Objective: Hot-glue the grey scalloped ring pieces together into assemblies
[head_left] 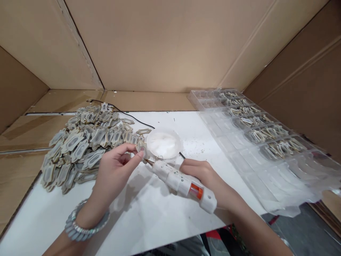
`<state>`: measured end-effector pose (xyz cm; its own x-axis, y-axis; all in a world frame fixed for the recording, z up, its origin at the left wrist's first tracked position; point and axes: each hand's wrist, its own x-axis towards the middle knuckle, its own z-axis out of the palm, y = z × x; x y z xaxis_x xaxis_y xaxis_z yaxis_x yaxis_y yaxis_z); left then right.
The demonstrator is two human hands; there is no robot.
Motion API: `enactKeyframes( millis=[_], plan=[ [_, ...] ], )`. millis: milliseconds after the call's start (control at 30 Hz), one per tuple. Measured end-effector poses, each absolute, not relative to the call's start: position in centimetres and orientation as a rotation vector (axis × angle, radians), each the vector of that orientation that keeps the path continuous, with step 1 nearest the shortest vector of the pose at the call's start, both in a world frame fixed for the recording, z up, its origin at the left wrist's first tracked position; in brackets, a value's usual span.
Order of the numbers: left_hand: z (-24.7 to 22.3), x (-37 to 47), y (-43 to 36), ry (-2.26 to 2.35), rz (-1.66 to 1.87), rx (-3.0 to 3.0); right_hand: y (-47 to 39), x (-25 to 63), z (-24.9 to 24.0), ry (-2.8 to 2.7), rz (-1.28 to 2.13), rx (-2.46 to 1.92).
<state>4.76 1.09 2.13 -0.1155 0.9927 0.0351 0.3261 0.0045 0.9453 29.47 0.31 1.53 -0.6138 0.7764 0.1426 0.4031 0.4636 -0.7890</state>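
Pinched between the thumb and fingers of my left hand (117, 169) is a small pale frame-shaped piece (142, 149). My right hand (204, 174) is closed on a thin dark tool, whose dark end (182, 155) shows beyond the fingers. Between my hands lies a white tubular device (181, 183) with an orange part, its narrow metal tip close to the pale piece. Whether my right hand also holds this device is hard to see. Just behind is a round white dish (164, 143) with white contents.
A large heap of pale frame-shaped pieces (77, 142) is at the left. At the right stands a clear compartment tray (229, 142) with metal pieces in several compartments. A black cord (130, 115) crosses the white table (133, 220). Cardboard walls (160, 46) enclose the back and sides.
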Motion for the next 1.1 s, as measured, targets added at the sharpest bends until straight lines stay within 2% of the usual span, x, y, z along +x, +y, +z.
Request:
enactKeyframes(
  millis=[1100],
  plan=[
    [2.2,4.71,0.8,1.649,1.167,1.494,0.35,29.42,1.72,-2.24,0.97,-0.974]
  ],
)
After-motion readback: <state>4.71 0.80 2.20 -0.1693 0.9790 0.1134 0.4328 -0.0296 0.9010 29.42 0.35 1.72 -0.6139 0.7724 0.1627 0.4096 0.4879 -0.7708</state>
